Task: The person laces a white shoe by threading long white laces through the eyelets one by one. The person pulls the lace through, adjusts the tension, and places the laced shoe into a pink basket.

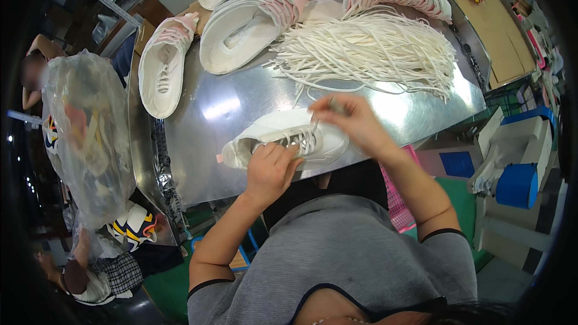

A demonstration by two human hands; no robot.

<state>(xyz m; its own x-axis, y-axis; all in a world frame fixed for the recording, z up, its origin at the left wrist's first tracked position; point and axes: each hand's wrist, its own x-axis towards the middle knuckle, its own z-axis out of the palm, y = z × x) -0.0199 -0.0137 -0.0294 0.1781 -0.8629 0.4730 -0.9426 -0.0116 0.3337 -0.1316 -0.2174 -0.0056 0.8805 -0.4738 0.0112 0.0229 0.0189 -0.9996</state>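
A white lace-up sneaker (330, 145) lies on its sole on the metal table before me, toe to the right, with a small pink tab at the heel end. White shoelace (306, 139) crosses its eyelets. My left hand (271, 168) is closed at the shoe's opening, its bent fingers on the lacing; the fingertips are partly hidden. My right hand (354, 121) is raised over the toe end, thumb and fingers pinched on a strand of the lace that runs down to the shoe.
A large heap of loose white laces (373, 54) lies beyond the shoe. White shoe uppers with pink linings (241, 30) are stacked at the back, and a single upper (161, 69) lies at the left. A plastic bag of shoes (87, 138) and other people are farther left.
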